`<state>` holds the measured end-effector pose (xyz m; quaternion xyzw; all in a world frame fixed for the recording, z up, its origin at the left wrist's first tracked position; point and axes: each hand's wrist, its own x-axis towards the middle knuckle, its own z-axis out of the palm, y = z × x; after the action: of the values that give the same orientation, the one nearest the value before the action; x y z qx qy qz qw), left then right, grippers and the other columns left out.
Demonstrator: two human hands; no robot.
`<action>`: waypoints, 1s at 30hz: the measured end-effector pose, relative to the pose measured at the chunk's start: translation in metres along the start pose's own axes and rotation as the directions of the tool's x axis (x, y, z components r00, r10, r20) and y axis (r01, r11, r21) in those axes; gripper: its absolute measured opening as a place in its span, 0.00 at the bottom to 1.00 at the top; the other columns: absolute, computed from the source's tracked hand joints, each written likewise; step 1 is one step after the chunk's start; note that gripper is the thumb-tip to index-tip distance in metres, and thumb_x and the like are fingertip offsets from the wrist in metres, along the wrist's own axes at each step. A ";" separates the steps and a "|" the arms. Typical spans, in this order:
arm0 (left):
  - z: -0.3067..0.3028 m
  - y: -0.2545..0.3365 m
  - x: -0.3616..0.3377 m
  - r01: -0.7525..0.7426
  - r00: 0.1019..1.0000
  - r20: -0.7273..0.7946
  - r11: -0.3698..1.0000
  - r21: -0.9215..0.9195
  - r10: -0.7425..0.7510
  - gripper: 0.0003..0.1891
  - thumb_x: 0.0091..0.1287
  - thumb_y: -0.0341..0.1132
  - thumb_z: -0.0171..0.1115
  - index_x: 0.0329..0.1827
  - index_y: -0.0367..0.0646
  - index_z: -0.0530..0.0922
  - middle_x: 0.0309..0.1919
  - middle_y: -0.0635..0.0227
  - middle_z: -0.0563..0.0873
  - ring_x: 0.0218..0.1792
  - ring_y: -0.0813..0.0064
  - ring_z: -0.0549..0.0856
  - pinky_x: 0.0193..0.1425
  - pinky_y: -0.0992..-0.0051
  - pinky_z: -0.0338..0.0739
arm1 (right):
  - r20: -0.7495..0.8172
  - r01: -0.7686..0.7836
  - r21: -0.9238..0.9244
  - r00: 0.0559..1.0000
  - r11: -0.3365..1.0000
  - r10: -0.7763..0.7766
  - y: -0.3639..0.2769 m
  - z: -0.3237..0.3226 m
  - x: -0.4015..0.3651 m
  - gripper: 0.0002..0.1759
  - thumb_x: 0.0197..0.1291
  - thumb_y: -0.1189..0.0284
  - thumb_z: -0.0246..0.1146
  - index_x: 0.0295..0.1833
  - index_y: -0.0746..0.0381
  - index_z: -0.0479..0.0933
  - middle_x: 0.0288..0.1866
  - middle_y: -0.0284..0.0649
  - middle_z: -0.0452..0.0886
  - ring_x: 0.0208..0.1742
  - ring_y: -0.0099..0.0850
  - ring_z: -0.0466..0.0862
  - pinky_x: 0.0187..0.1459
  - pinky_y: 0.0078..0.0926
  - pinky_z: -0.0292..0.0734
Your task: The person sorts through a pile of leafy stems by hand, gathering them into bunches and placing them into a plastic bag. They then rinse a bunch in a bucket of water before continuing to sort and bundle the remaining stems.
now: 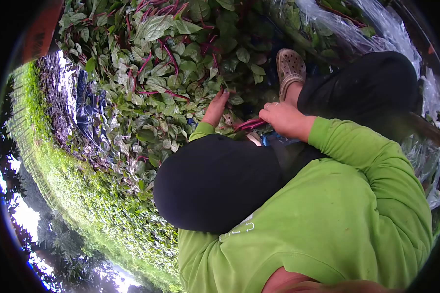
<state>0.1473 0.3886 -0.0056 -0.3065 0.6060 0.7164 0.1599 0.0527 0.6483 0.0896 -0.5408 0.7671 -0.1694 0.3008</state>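
My right hand [286,119], with a ring on one finger, is closed at the end of a small bunch of reddish-purple stems [249,125] in front of my lap. To its left, my left hand [216,108] reaches past my knee into the leafy vines, fingers stretched out. Its fingertips touch or nearly touch a leafy shoot [234,99]; part of the hand and the forearm are hidden behind my knee. Around both hands lies a large heap of green leaves on purple-red stems [156,73], resembling Malabar spinach.
My dark-trousered knees [215,183] frame the work spot, with a brown clog [291,68] on one foot. Crumpled clear plastic sheeting [393,36] lies at upper right. Dark blue plastic [90,107] and a green grassy strip [49,141] are at left; an orange-red panel [36,36] stands upper left.
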 end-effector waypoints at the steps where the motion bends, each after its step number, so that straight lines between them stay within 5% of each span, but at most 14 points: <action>1: -0.002 0.005 -0.004 -0.076 0.996 -0.029 0.991 0.113 0.079 0.22 0.84 0.50 0.48 0.61 0.42 0.82 0.52 0.71 0.83 0.54 0.76 0.77 0.63 0.77 0.71 | -0.008 0.020 -0.032 1.000 0.999 -0.020 -0.004 -0.002 0.003 0.07 0.63 0.72 0.60 0.46 0.60 0.78 0.48 0.46 0.83 0.55 0.46 0.84 0.52 0.49 0.78; 4: -0.008 0.033 -0.013 -0.306 0.937 -0.031 0.859 0.409 0.348 0.26 0.86 0.54 0.41 0.50 0.40 0.80 0.49 0.67 0.82 0.52 0.72 0.77 0.65 0.74 0.69 | -0.159 0.104 -0.181 0.978 0.978 -0.133 -0.013 -0.002 0.014 0.05 0.63 0.71 0.60 0.41 0.59 0.79 0.62 0.44 0.80 0.71 0.44 0.76 0.68 0.49 0.70; 5: -0.007 0.055 -0.022 -0.146 0.982 -0.089 0.967 0.210 0.168 0.27 0.87 0.53 0.41 0.49 0.39 0.80 0.46 0.66 0.81 0.51 0.70 0.78 0.65 0.73 0.68 | -0.221 0.131 -0.243 0.957 0.961 -0.187 -0.015 -0.002 0.018 0.04 0.63 0.71 0.60 0.39 0.59 0.79 0.68 0.44 0.78 0.77 0.44 0.72 0.74 0.50 0.66; 8: -0.030 0.066 -0.027 -0.263 0.964 0.074 0.890 0.372 0.254 0.25 0.85 0.51 0.44 0.44 0.39 0.82 0.46 0.66 0.84 0.50 0.71 0.79 0.65 0.71 0.69 | -0.275 0.217 -0.293 0.913 0.931 -0.300 -0.021 -0.008 0.026 0.04 0.63 0.70 0.60 0.38 0.58 0.79 0.81 0.42 0.69 0.87 0.42 0.58 0.85 0.55 0.43; 10: -0.036 0.069 -0.034 -0.275 0.960 0.153 0.883 0.380 0.233 0.25 0.84 0.50 0.46 0.40 0.39 0.83 0.45 0.65 0.85 0.49 0.71 0.79 0.64 0.70 0.69 | -0.279 0.238 -0.320 0.901 0.917 -0.332 -0.025 -0.013 0.034 0.04 0.63 0.70 0.60 0.39 0.58 0.79 0.83 0.42 0.66 0.87 0.43 0.56 0.86 0.56 0.38; 13: -0.039 0.070 -0.048 -0.044 0.938 0.340 0.952 0.304 -0.065 0.24 0.82 0.47 0.50 0.34 0.39 0.84 0.41 0.64 0.88 0.46 0.71 0.80 0.62 0.70 0.70 | -0.310 0.220 -0.305 0.897 0.927 -0.315 -0.020 -0.010 0.045 0.05 0.63 0.70 0.60 0.41 0.58 0.80 0.82 0.43 0.68 0.88 0.42 0.56 0.86 0.58 0.32; 15: -0.039 0.065 -0.057 0.041 0.922 0.353 0.944 0.328 -0.162 0.24 0.82 0.47 0.50 0.31 0.40 0.84 0.32 0.69 0.84 0.39 0.75 0.78 0.51 0.72 0.71 | -0.306 0.183 -0.266 0.915 0.946 -0.263 -0.010 -0.004 0.046 0.05 0.64 0.70 0.60 0.42 0.58 0.80 0.81 0.43 0.68 0.88 0.41 0.54 0.86 0.58 0.30; 16: -0.045 0.053 -0.057 0.062 0.914 0.363 0.946 0.317 -0.182 0.24 0.82 0.47 0.50 0.32 0.40 0.84 0.32 0.69 0.84 0.38 0.75 0.78 0.51 0.72 0.71 | -0.370 0.163 -0.311 0.887 0.936 -0.277 -0.010 -0.005 0.044 0.09 0.66 0.70 0.58 0.46 0.60 0.79 0.74 0.45 0.75 0.81 0.44 0.67 0.83 0.55 0.50; 19: -0.053 0.048 -0.060 0.151 0.910 0.344 0.958 0.242 -0.230 0.18 0.81 0.42 0.54 0.40 0.39 0.86 0.39 0.68 0.87 0.44 0.74 0.82 0.57 0.72 0.74 | -0.223 0.129 -0.064 0.965 0.990 -0.141 -0.002 0.001 0.046 0.09 0.65 0.70 0.58 0.46 0.60 0.79 0.63 0.44 0.79 0.68 0.44 0.78 0.66 0.49 0.71; 20: -0.057 0.036 -0.055 0.173 0.924 0.311 0.969 0.175 -0.222 0.16 0.80 0.41 0.56 0.43 0.39 0.86 0.42 0.67 0.87 0.47 0.73 0.83 0.59 0.72 0.74 | -0.283 0.167 -0.142 0.938 0.976 -0.202 0.001 0.007 0.048 0.09 0.63 0.71 0.59 0.46 0.61 0.79 0.54 0.44 0.79 0.56 0.43 0.81 0.52 0.43 0.74; 21: -0.052 0.038 -0.054 0.192 0.936 0.278 0.976 0.107 -0.215 0.15 0.79 0.40 0.57 0.46 0.38 0.87 0.46 0.67 0.88 0.49 0.73 0.84 0.61 0.72 0.75 | -0.261 0.143 -0.134 0.949 0.981 -0.174 0.000 0.008 0.048 0.09 0.63 0.71 0.59 0.46 0.61 0.78 0.53 0.45 0.79 0.56 0.43 0.81 0.52 0.43 0.74; 22: -0.045 0.038 -0.058 -0.015 0.991 0.129 0.952 0.305 -0.026 0.18 0.77 0.47 0.61 0.55 0.40 0.87 0.49 0.65 0.87 0.51 0.71 0.86 0.51 0.74 0.79 | -0.239 0.118 -0.129 0.960 0.985 -0.147 -0.001 0.009 0.048 0.09 0.63 0.71 0.59 0.47 0.61 0.78 0.53 0.45 0.79 0.56 0.44 0.81 0.53 0.43 0.74; 25: -0.035 0.051 -0.052 -0.211 0.963 0.243 0.880 0.426 0.114 0.24 0.76 0.51 0.62 0.60 0.39 0.86 0.54 0.62 0.87 0.55 0.68 0.86 0.58 0.71 0.79 | -0.201 0.089 -0.100 0.974 0.991 -0.108 -0.003 0.006 0.050 0.09 0.63 0.71 0.58 0.47 0.62 0.77 0.52 0.47 0.79 0.55 0.44 0.82 0.53 0.43 0.74; 30: -0.006 0.067 -0.041 0.145 0.952 0.175 0.875 0.463 -0.251 0.29 0.79 0.55 0.59 0.57 0.33 0.85 0.44 0.58 0.91 0.48 0.71 0.86 0.59 0.71 0.78 | -0.219 0.144 -0.093 0.962 0.985 -0.161 -0.009 0.013 0.057 0.10 0.62 0.71 0.59 0.46 0.63 0.77 0.50 0.49 0.79 0.54 0.45 0.82 0.52 0.44 0.75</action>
<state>0.1396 0.3740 0.0716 -0.2378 0.6961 0.5691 0.3673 0.0540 0.5925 0.0690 -0.5866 0.7583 -0.2229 0.1767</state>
